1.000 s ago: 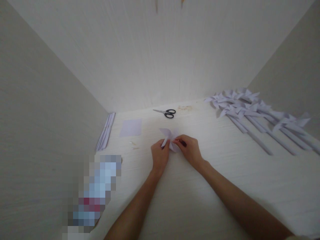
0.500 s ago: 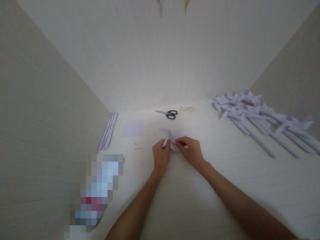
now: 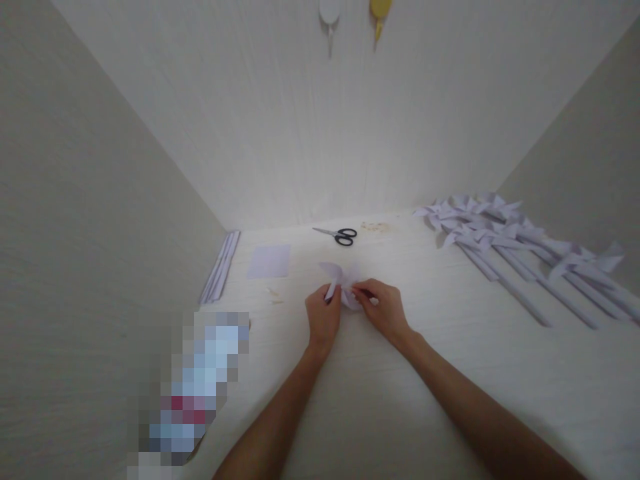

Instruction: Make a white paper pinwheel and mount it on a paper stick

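Barely any change from a second ago; left hand [image 3: 324, 313] and right hand [image 3: 383, 309] still pinch the folded paper piece [image 3: 341, 283] mid-surface [image 3: 380, 400], both grips clenched on it; scissors [image 3: 338, 234] untouched, folding seemingly ongoing.

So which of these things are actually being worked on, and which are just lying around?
In hand:
- left hand and right hand, both pinching the folded paper piece

Lying about:
- scissors
- flat paper square
- paper strips by the left wall
- finished paper pinwheels on the right
- two hooks on the wall
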{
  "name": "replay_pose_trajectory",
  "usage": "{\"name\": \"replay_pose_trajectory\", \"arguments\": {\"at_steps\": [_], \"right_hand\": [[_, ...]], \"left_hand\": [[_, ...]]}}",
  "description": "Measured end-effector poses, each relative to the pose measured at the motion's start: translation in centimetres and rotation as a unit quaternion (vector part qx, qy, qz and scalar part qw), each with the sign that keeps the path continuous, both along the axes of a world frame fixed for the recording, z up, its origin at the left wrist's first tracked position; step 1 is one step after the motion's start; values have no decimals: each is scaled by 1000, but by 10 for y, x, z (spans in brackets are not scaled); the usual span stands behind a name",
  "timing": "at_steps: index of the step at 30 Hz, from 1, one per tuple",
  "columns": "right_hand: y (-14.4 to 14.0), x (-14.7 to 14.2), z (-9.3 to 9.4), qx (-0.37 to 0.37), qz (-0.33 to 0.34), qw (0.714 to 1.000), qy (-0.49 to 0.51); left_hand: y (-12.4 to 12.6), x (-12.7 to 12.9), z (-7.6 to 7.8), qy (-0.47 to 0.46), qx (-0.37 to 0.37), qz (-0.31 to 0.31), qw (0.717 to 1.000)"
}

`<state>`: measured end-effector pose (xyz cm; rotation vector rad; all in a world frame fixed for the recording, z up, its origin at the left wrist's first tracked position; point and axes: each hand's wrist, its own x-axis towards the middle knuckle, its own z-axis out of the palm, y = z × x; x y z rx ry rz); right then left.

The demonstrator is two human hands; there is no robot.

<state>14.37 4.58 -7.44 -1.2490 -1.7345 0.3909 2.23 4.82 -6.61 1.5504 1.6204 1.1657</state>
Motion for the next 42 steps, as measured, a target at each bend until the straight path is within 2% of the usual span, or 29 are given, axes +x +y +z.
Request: {"name": "replay_pose_trajectory", "arguments": {"at_steps": [4,13,20,29,32,38,42], "right_hand": [[1,0,1,-61,-5,997,50],[6,4,5,-117,-35,987,101],[6,3,6,-136,-55,983,113],[5,2,0,-125,-22,980,151],[5,2,2,-132,-18,982,135],[5,3,4,-116,-38,992,22],[5,3,3,-109,-43,993,-11]], "left_hand": [[0,0,-1,-11,-4,-10,1000],[-2,2,0,10,-10,-47,999],[-3,3,-1,6,-9,-57,998],[-2,0,0,-7,-12,-26,1000],[-1,0,-1,-1,-5,-24,1000],[-2,1,0,-10,-10,-22,1000],[-3,2,2,-9,-16,-21,1000]]}}
